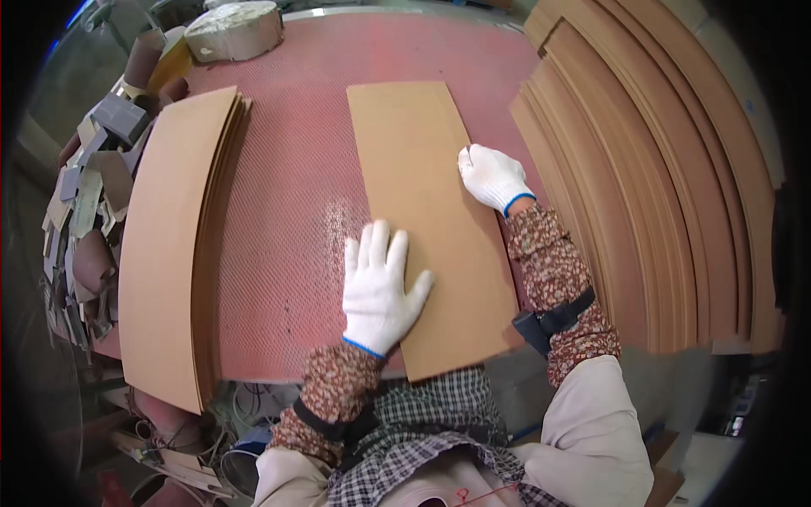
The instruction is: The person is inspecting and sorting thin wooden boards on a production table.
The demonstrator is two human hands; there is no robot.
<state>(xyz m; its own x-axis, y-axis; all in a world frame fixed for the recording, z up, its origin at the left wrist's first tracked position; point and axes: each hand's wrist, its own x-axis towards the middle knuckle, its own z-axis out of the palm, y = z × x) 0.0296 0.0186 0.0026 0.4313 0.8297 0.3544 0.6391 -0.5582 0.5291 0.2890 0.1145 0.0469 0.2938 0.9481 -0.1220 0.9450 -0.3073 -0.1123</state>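
Note:
A flat, light-brown board point(427, 186) lies lengthwise on a red, textured worktop, its near end reaching my body. My left hand point(378, 283), in a white knitted glove, rests flat with fingers stretched out across the board's left edge. On the far right edge my right hand point(494, 176), gloved the same way, is closed like a fist against the board. Its fingers curl inward, and whatever they may hold is hidden. Left of the board stands a pile of similar boards point(173, 237).
Several tall stacks of long brown boards point(629, 186) fill the right side. Grey blocks point(122, 117), brown rolled sheets and scraps crowd the left edge of the red worktop point(287, 211). A large roll of whitish tape point(234, 32) sits at the far left.

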